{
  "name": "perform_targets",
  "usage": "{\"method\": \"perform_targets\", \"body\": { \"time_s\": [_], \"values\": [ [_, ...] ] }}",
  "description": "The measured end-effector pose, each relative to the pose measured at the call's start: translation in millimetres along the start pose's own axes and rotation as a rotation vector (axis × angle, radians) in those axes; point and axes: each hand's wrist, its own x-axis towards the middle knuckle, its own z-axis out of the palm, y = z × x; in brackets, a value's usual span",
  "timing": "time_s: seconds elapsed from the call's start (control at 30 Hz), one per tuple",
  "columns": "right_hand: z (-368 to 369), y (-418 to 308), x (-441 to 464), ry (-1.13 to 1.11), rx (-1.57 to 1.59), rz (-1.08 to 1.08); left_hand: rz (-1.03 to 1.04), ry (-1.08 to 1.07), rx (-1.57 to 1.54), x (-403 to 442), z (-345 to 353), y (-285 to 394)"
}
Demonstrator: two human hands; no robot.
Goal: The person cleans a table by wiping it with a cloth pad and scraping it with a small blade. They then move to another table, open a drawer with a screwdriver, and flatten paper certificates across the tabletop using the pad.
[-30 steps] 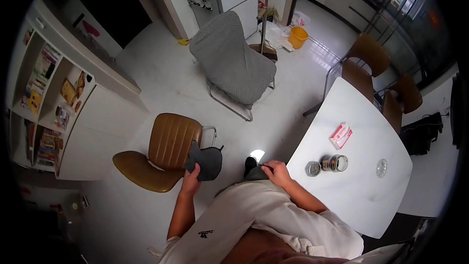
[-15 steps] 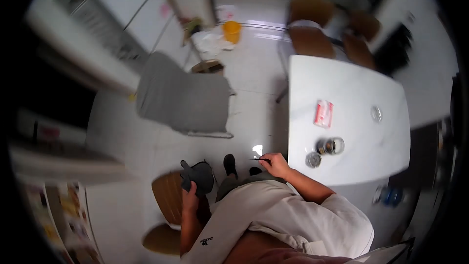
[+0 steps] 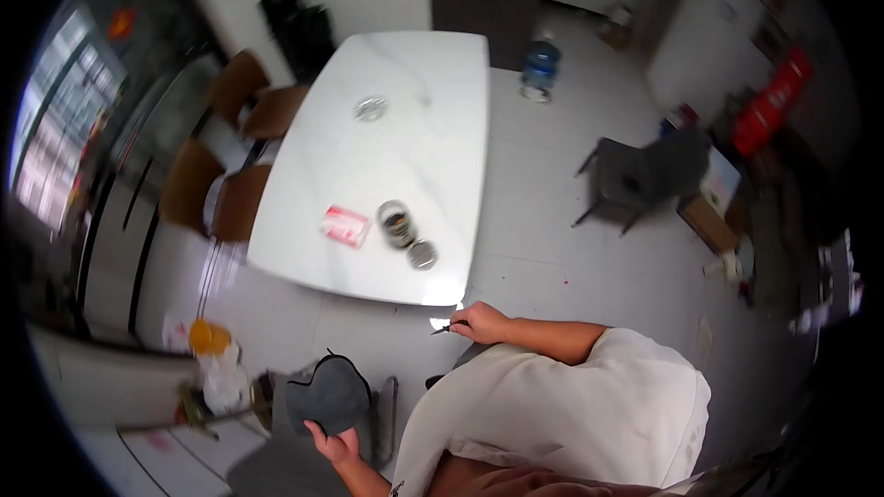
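Note:
My left hand grips the lower edge of a grey fabric piece with black edging, thumb on the face turned towards me. It looks flat, with a rounded outline, and its exact kind is unclear. In my right hand is a small pointed tool with a dark handle, its tip turned left. The fingers are closed round the handle. The two hands are apart, the right one just in front of the table's near corner, and the tool does not touch the fabric.
On the white table are a glass jar, a round lid or dish, a pink-and-white packet and a glass ashtray. Brown chairs stand left, a grey chair right. A water bottle is behind.
My view has swung to the right, bringing the table to the middle. The grey fabric now shows spread out rather than folded over. Both hands keep their holds.

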Motion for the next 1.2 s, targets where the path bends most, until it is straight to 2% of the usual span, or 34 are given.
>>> {"method": "perform_targets", "body": {
  "time_s": [0.07, 0.2, 0.3, 0.37, 0.43, 0.53, 0.6, 0.7, 0.87, 1.0, 1.1, 1.2],
  "values": [
    [-19.0, 14.3, -27.8, 0.067, 0.059, 0.147, -0.074, -0.100, 0.007, 31.1, 14.5, -16.7],
    [-44.8, 57.3, -82.1, 0.361, 0.228, 0.362, -0.212, -0.239, 0.068, 81.9, 46.5, -78.4],
    [-65.8, 94.9, -116.5, 0.535, 0.125, 0.243, -0.309, -0.419, 0.056, 107.7, 88.4, -129.4],
    [-89.8, 117.0, -133.2, 0.561, 0.034, 0.274, -0.397, -0.480, -0.002, 126.2, 107.9, -167.8],
    [-113.6, 135.1, -148.6, 0.685, 0.059, 0.325, -0.494, -0.452, -0.011, 151.8, 101.2, -211.1],
    [-144.6, 133.8, -181.2, 0.843, 0.251, 0.451, -0.594, -0.305, -0.029, 224.3, 29.1, -278.2],
    [-159.4, 128.6, -205.1, 0.952, 0.337, 0.498, -0.650, -0.326, -0.029, 242.3, 35.3, -305.3],
    [-135.6, 168.0, -239.4, 0.999, 0.368, 0.566, -0.745, -0.576, 0.029, 196.8, 161.9, -299.5],
    [-69.5, 184.0, -280.2, 1.189, 0.220, 0.791, -0.878, -0.831, 0.052, 186.3, 253.4, -299.4],
    [-51.1, 152.9, -281.6, 1.271, 0.353, 1.022, -0.923, -0.845, 0.044, 191.5, 274.1, -308.7],
    [-47.3, 148.9, -271.9, 1.261, 0.320, 1.037, -0.947, -0.824, 0.043, 198.7, 268.1, -312.4],
    [-59.5, 142.8, -262.7, 1.144, 0.250, 1.045, -0.959, -0.814, 0.035, 207.4, 257.2, -309.8]
  ]
}}
